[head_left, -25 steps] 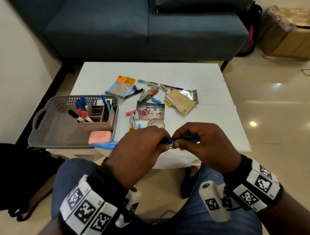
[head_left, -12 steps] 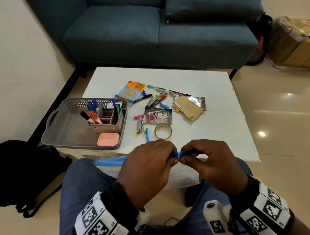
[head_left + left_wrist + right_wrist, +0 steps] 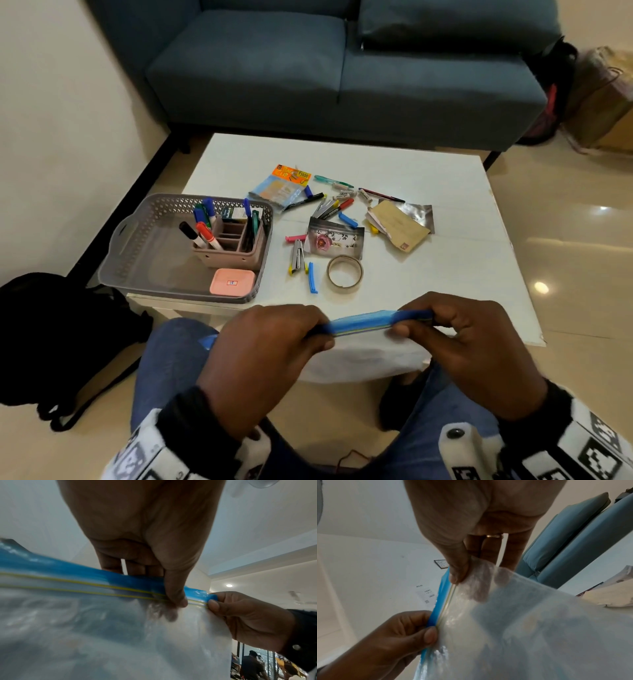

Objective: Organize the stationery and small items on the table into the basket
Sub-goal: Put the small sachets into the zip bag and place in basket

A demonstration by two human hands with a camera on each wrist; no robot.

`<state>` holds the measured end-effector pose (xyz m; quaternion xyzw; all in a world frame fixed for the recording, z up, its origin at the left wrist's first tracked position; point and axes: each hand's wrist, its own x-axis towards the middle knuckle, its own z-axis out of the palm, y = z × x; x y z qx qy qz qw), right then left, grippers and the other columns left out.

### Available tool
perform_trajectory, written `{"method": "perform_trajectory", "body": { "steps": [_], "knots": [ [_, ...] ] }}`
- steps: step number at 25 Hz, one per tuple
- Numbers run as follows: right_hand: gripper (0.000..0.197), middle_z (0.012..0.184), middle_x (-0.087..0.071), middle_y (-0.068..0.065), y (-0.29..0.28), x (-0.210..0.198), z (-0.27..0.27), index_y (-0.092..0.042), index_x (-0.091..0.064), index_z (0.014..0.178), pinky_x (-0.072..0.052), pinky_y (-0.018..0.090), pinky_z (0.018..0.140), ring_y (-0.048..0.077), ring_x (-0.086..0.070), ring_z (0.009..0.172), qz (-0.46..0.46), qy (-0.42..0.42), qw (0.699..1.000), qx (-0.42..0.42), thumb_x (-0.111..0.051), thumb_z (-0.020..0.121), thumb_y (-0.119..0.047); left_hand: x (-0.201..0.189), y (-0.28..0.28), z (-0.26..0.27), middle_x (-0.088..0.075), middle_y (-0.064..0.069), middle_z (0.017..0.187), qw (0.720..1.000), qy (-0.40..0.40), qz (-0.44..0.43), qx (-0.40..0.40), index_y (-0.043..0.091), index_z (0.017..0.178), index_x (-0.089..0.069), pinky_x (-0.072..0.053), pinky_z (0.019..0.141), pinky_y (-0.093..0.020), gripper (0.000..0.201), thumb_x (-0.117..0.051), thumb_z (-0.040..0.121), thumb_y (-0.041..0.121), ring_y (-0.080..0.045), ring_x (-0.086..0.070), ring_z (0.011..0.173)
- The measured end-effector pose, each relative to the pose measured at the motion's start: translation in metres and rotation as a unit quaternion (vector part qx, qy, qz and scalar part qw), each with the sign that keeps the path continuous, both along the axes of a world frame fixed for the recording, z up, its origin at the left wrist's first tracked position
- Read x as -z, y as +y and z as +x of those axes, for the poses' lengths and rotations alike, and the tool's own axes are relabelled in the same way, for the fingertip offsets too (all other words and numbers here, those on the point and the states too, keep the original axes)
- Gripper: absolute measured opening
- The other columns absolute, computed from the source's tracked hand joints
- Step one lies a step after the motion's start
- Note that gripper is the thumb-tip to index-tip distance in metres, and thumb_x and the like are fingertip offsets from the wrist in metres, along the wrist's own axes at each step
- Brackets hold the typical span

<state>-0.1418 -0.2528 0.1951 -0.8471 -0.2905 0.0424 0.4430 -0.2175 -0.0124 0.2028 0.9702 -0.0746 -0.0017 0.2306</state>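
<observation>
A clear zip bag with a blue seal strip [image 3: 363, 322] hangs over my lap at the table's near edge. My left hand [image 3: 320, 337] pinches the strip on its left part, thumb [image 3: 175, 599] on the yellow seal lines. My right hand [image 3: 402, 325] pinches the strip's right end [image 3: 211, 597]. The bag's cloudy body [image 3: 522, 628] droops below both hands, its contents unclear. The grey basket [image 3: 137, 240] stands at the table's left with a pen organizer [image 3: 233, 246] and a pink box [image 3: 233, 281] in it.
Loose on the white table [image 3: 445, 274] lie a tape ring [image 3: 344, 274], a floral pouch [image 3: 335, 240], a brown envelope [image 3: 399, 226], several pens [image 3: 332, 205], an orange packet [image 3: 281, 186], a stapler [image 3: 297, 260] and a blue clip [image 3: 312, 277]. A blue sofa [image 3: 342, 68] stands behind.
My hands, close together before, have drawn apart along the blue strip, so more of it shows between them. The items on the table have not moved.
</observation>
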Motion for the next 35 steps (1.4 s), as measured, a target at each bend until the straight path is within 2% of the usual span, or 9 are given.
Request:
{"method": "perform_trajectory", "body": {
  "steps": [3, 9, 13, 17, 22, 25, 28, 31, 35],
  "knots": [
    [0.009, 0.082, -0.073, -0.021, 0.002, -0.001, -0.003, -0.034, -0.075, 0.087, -0.056, 0.023, 0.072, 0.002, -0.070, 0.073, -0.010, 0.061, 0.998, -0.025, -0.075, 0.081, -0.041, 0.003, 0.009, -0.012, -0.061, 0.019, 0.065, 1.000, -0.019, 0.009, -0.008, 0.036, 0.082, -0.067, -0.045, 0.049, -0.019, 0.028, -0.044, 0.087, 0.050, 0.001, -0.054, 0.057],
    [0.008, 0.077, -0.071, -0.021, 0.004, 0.001, -0.003, -0.035, -0.070, 0.084, -0.052, 0.026, 0.070, 0.007, -0.069, 0.074, -0.045, 0.020, 0.999, -0.008, -0.077, 0.082, -0.035, 0.005, 0.016, -0.018, -0.066, 0.019, 0.084, 0.998, 0.044, -0.030, -0.032, 0.041, 0.100, -0.063, -0.052, 0.067, -0.023, 0.043, -0.031, 0.083, 0.063, 0.000, -0.059, 0.075],
    [0.024, 0.076, -0.071, -0.019, -0.002, -0.002, -0.001, -0.036, -0.067, 0.081, -0.051, 0.018, 0.060, 0.005, -0.068, 0.067, -0.029, 0.019, 0.999, 0.021, -0.063, 0.081, -0.060, 0.005, 0.039, -0.033, -0.062, 0.026, 0.075, 0.995, 0.026, -0.023, -0.090, 0.043, 0.091, -0.061, -0.045, 0.058, -0.011, 0.028, -0.042, 0.080, 0.061, 0.006, -0.057, 0.069],
    [0.014, 0.076, -0.073, -0.020, 0.005, -0.005, 0.000, -0.040, -0.061, 0.081, -0.054, 0.022, 0.056, 0.007, -0.068, 0.061, -0.009, 0.047, 0.999, 0.011, -0.067, 0.081, -0.052, -0.004, 0.038, -0.034, -0.060, 0.026, 0.068, 0.997, 0.003, -0.019, -0.078, 0.042, 0.084, -0.064, -0.038, 0.058, -0.005, 0.018, -0.050, 0.082, 0.053, 0.007, -0.050, 0.065],
    [0.032, 0.079, -0.074, -0.016, 0.002, -0.020, 0.010, -0.039, -0.060, 0.079, -0.052, 0.016, 0.060, 0.004, -0.069, 0.076, 0.014, 0.072, 0.997, 0.037, -0.057, 0.076, -0.071, 0.000, 0.064, -0.036, -0.067, 0.029, 0.084, 0.983, -0.036, -0.094, -0.150, 0.047, 0.102, -0.060, -0.047, 0.064, -0.010, 0.028, -0.054, 0.077, 0.059, 0.011, -0.059, 0.071],
    [0.047, 0.078, -0.073, -0.027, 0.004, -0.025, 0.012, -0.038, -0.053, 0.080, -0.046, 0.009, 0.058, 0.004, -0.066, 0.071, -0.035, 0.064, 0.997, 0.014, -0.045, 0.074, -0.084, -0.001, 0.073, -0.038, -0.063, 0.034, 0.088, 0.978, -0.052, -0.082, -0.185, 0.046, 0.094, -0.062, -0.046, 0.063, -0.012, 0.024, -0.054, 0.075, 0.058, 0.010, -0.060, 0.071],
    [0.061, 0.077, -0.075, -0.018, 0.006, -0.028, 0.014, -0.036, -0.058, 0.077, -0.049, 0.015, 0.062, 0.005, -0.069, 0.072, -0.002, 0.080, 0.996, 0.040, -0.049, 0.058, -0.093, -0.003, 0.078, -0.033, -0.066, 0.033, 0.085, 0.972, -0.082, -0.119, -0.186, 0.044, 0.081, -0.066, -0.046, 0.064, -0.005, 0.017, -0.060, 0.074, 0.058, 0.009, -0.063, 0.074],
    [0.063, 0.075, -0.077, -0.007, 0.000, -0.033, 0.018, -0.026, -0.061, 0.076, -0.052, 0.018, 0.067, 0.007, -0.073, 0.076, 0.063, 0.103, 0.990, 0.070, -0.065, 0.054, -0.085, 0.005, 0.090, -0.029, -0.071, 0.024, 0.090, 0.954, -0.072, -0.229, -0.182, 0.044, 0.090, -0.069, -0.053, 0.076, -0.016, 0.027, -0.065, 0.071, 0.062, 0.000, -0.069, 0.086],
    [0.017, 0.070, -0.076, -0.010, -0.005, -0.029, 0.022, -0.035, -0.062, 0.071, -0.049, 0.025, 0.064, 0.009, -0.069, 0.070, 0.038, 0.096, 0.993, 0.053, -0.076, 0.076, -0.027, 0.010, 0.087, -0.017, -0.070, 0.024, 0.088, 0.935, -0.106, -0.275, -0.196, 0.049, 0.091, -0.063, -0.050, 0.070, -0.011, 0.034, -0.074, 0.086, 0.018, 0.003, -0.066, 0.083]
  ]
}}
